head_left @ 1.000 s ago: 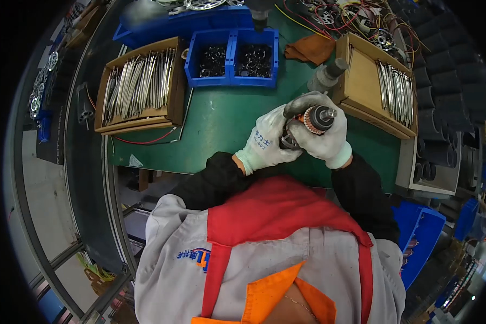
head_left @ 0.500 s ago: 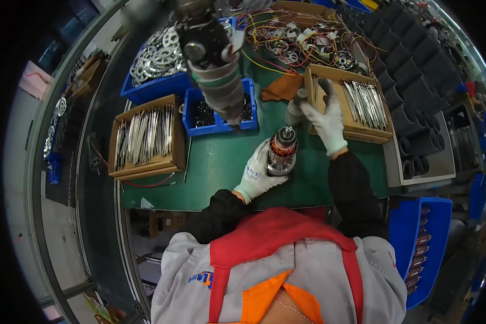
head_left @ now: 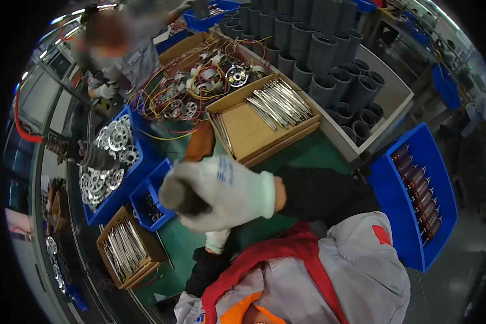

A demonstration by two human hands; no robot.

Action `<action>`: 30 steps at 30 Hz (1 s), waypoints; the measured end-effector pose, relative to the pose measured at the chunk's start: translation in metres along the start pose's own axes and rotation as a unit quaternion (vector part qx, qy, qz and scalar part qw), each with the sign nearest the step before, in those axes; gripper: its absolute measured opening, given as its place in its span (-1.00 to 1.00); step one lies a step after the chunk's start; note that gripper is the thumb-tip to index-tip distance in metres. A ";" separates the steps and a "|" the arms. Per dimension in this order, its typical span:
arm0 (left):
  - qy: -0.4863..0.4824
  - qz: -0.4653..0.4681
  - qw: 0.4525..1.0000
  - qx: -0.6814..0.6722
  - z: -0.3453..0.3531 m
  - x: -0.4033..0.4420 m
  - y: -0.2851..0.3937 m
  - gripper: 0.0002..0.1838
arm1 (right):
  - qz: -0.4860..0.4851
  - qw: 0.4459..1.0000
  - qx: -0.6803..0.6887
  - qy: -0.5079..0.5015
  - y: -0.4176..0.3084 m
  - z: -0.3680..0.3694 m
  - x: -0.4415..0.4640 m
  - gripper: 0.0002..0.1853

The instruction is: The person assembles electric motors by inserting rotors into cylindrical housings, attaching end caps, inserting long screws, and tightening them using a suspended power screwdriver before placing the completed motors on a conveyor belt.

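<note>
My right hand (head_left: 221, 189), in a white glove with dark-stained fingers, is raised close to the camera over the bench. Its fingers are curled round, and whatever they hold is hidden or blurred. Behind and below it, only the cuff and wrist of my left hand (head_left: 217, 241) show; its fingers are covered by the right hand. The copper-wound motor armature that was in the left hand is out of sight. Nearest to the hands are a small blue divided bin (head_left: 152, 186) of dark small parts, a brown cloth (head_left: 200, 141) and a cardboard box (head_left: 278, 143) of metal rods.
A second box of rods (head_left: 127, 245) stands at left beside a blue bin of metal rings (head_left: 146, 156). A hose-hung tool (head_left: 86, 154) is above. Wired parts (head_left: 194, 89) lie behind; grey tubes (head_left: 321, 89) and a blue armature bin (head_left: 443, 210) are right. Another person (head_left: 140, 62) works upper left.
My right hand has come from beside the right-hand rod box up towards the camera, now covering my left hand and the armature. My view has turned right, so the hanging tool appears further left.
</note>
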State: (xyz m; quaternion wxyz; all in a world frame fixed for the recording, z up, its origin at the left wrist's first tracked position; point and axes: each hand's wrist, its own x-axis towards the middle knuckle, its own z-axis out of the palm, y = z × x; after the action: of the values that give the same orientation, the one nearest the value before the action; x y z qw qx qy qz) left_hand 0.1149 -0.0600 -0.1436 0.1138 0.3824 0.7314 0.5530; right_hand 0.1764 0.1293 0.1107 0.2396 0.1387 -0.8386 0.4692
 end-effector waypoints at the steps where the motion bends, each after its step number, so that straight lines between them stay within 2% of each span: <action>1: -0.001 0.123 0.971 0.207 -0.003 0.001 -0.003 -0.47 | 0.006 1.000 0.009 -0.020 0.012 0.008 -0.009 -0.42; 2: 0.049 -0.047 0.988 -0.137 0.011 -0.001 -0.010 -0.40 | 0.012 0.999 0.019 -0.042 0.018 0.007 -0.014 -0.38; 3: 0.041 -0.044 0.988 -0.142 0.011 -0.001 -0.018 -0.40 | 0.045 0.993 0.057 -0.094 0.024 -0.002 -0.020 -0.27; 5: -0.030 -0.074 0.982 -0.170 0.000 0.026 0.055 -0.15 | -0.060 0.996 0.063 -0.004 0.052 -0.028 -0.031 -0.13; 6: -0.021 -0.142 0.976 -0.161 -0.004 0.018 0.048 -0.04 | -0.028 0.999 0.033 0.031 0.057 -0.062 -0.039 -0.06; 7: -0.021 -0.141 0.976 -0.163 -0.003 0.019 0.049 -0.04 | 0.052 0.994 -0.010 0.098 0.061 -0.099 -0.044 -0.12; 8: -0.001 -0.099 0.984 -0.150 -0.002 0.020 0.053 -0.02 | 0.067 0.975 -0.026 0.211 0.080 -0.131 -0.051 -0.27; 9: 0.023 -0.056 0.989 -0.137 0.000 0.022 0.058 0.01 | 0.147 0.940 -0.056 0.302 0.090 -0.169 -0.057 -0.43; 10: 0.032 -0.062 0.986 -0.149 0.002 0.021 0.064 0.02 | 0.117 0.887 -0.233 0.381 0.121 -0.209 -0.061 -0.54; 11: 0.040 -0.061 0.986 -0.151 0.002 0.016 0.062 0.02 | 0.102 0.844 -0.353 0.390 0.143 -0.250 -0.065 -0.59; 12: 0.043 -0.033 0.989 -0.135 -0.002 0.010 0.058 -0.02 | 0.127 0.833 -0.390 0.371 0.154 -0.280 -0.061 -0.60; 13: 0.046 -0.005 0.992 -0.119 -0.005 0.002 0.054 -0.05 | 0.114 0.776 -0.531 0.320 0.170 -0.306 -0.057 -0.64; 14: 0.053 -0.006 0.991 -0.119 -0.012 -0.009 0.047 -0.05 | 0.162 0.770 -0.561 0.256 0.183 -0.323 -0.050 -0.63; 15: 0.071 -0.014 0.997 -0.040 -0.020 -0.020 0.038 -0.11 | 0.209 0.758 -0.587 0.190 0.192 -0.333 -0.041 -0.62; 16: 0.089 -0.022 0.995 0.041 -0.023 -0.025 0.039 -0.17 | 0.295 0.745 -0.593 0.086 0.194 -0.334 -0.027 -0.52; 17: 0.144 -0.067 0.987 -0.001 -0.021 -0.034 0.043 -0.32 | 0.335 0.722 -0.602 0.056 0.196 -0.328 -0.017 -0.48; 18: 0.153 -0.068 0.986 0.000 -0.024 -0.040 0.046 -0.32 | 0.374 0.698 -0.610 0.026 0.197 -0.322 -0.007 -0.43; 19: 0.183 -0.067 0.980 0.038 -0.029 -0.047 0.048 -0.37 | 0.325 0.696 -0.636 0.075 0.211 -0.321 -0.009 -0.39; 20: 0.210 -0.066 0.972 0.075 -0.034 -0.053 0.052 -0.42 | 0.320 0.699 -0.635 0.072 0.220 -0.329 -0.011 -0.39; 21: 0.233 -0.030 0.961 0.145 -0.035 -0.058 0.063 -0.56 | 0.324 0.702 -0.631 0.064 0.221 -0.330 -0.009 -0.40; 22: 0.238 -0.032 0.960 0.146 -0.040 -0.064 0.067 -0.56 | 0.328 0.704 -0.628 0.057 0.220 -0.331 -0.008 -0.41; 23: 0.196 0.005 0.972 0.128 -0.046 -0.070 0.068 -0.65 | 0.322 0.705 -0.629 0.057 0.218 -0.333 -0.008 -0.41; 24: 0.154 0.042 0.981 0.108 -0.049 -0.073 0.071 -0.73 | 0.326 0.736 -0.584 0.107 0.213 -0.334 -0.011 -0.41; 25: 0.164 0.054 0.974 0.149 -0.047 -0.069 0.081 -0.84 | 0.328 0.762 -0.537 0.156 0.208 -0.337 -0.015 -0.40; 26: 0.166 0.054 0.974 0.145 -0.047 -0.072 0.079 -0.84 | 0.300 0.795 -0.497 0.179 0.204 -0.345 -0.025 -0.40; 27: 0.127 0.015 0.986 0.111 -0.048 -0.075 0.076 -0.82 | 0.300 0.792 -0.500 0.178 0.192 -0.340 -0.030 -0.40; 28: 0.089 -0.022 0.993 0.075 -0.047 -0.073 0.078 -0.79 | 0.312 0.813 -0.456 0.185 0.172 -0.333 -0.034 -0.40; 29: 0.090 -0.022 0.993 0.071 -0.047 -0.070 0.080 -0.79 | 0.323 0.832 -0.409 0.190 0.152 -0.324 -0.038 -0.40; 30: -0.020 -0.064 0.997 0.047 -0.046 -0.054 0.094 -0.75 | 0.315 0.845 -0.393 0.180 0.135 -0.314 -0.040 -0.47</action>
State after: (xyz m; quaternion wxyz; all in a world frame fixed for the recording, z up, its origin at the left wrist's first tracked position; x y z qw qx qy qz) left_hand 0.1651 -0.1211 -0.0567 0.1456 0.3510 0.7768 0.5022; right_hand 0.2341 0.4676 0.1316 0.2599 -0.3258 -0.8934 0.1676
